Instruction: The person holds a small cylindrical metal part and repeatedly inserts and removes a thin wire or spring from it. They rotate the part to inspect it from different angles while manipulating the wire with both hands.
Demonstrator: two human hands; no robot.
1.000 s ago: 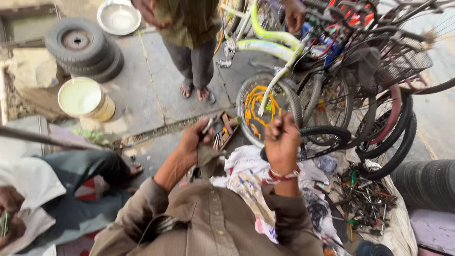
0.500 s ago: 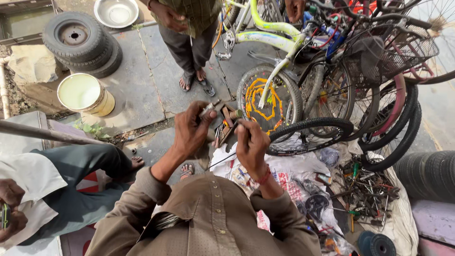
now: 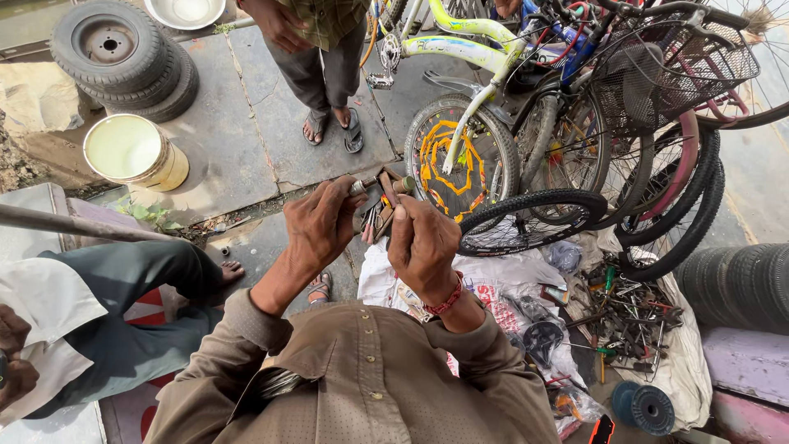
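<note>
Bicycle pedal (image 3: pixel 385 201), held up in both hands in front of the chest, over the paved ground.

Left hand (image 3: pixel 322 226) is curled shut around the pedal's left end, where a short metal stub pokes past the fingers; right hand (image 3: pixel 423 245) is closed over the right end, thumb and fingers pinching near a round greenish cap. Judged step: fitting or adjusting a part on the pedal; the next move probably needs a steady twist with the body gripped firm. Below the hands, a white printed plastic sack (image 3: pixel 493 284) with red and blue marks lies spread flat; a round cream tin (image 3: pixel 136 154) stands open, well apart, by stacked tyres (image 3: pixel 123 51).
</note>
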